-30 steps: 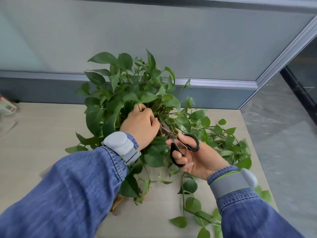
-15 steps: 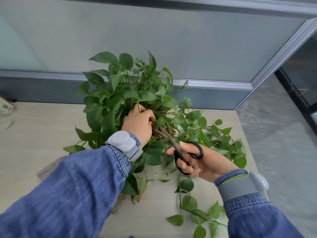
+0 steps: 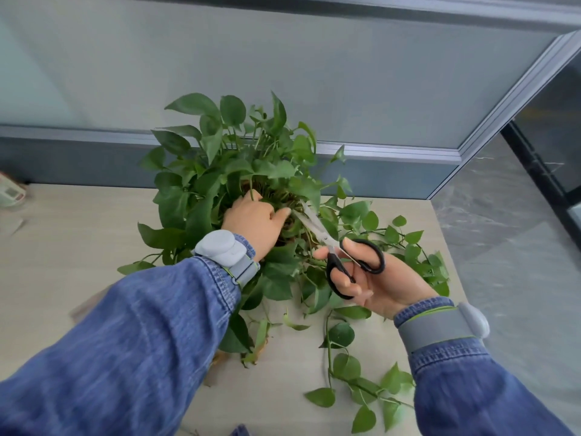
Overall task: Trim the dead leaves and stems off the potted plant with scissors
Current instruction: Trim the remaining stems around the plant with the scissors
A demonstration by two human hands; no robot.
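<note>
A leafy green potted plant [image 3: 226,171] stands on the pale wooden table [image 3: 63,240], its pot hidden under the foliage. My left hand [image 3: 256,220] reaches into the plant's middle, fingers curled among the stems, thumb out towards the blades; what it holds is hidden by leaves. My right hand [image 3: 374,278] grips black-handled scissors [image 3: 342,250], thumb and fingers through the loops. The steel blades point up and left into the brownish stems at the plant's centre, just right of my left thumb.
Long vines with green leaves [image 3: 393,234] trail over the table to the right and front [image 3: 349,366]. A few yellowed cuttings [image 3: 257,344] lie under my left arm. A glass partition [image 3: 283,58] backs the table; the table's right edge drops to a grey floor [image 3: 518,262].
The scissor blades have gone further up and left into the plant's centre and are more exposed. My left hand has shifted slightly, thumb now extended toward the blades.
</note>
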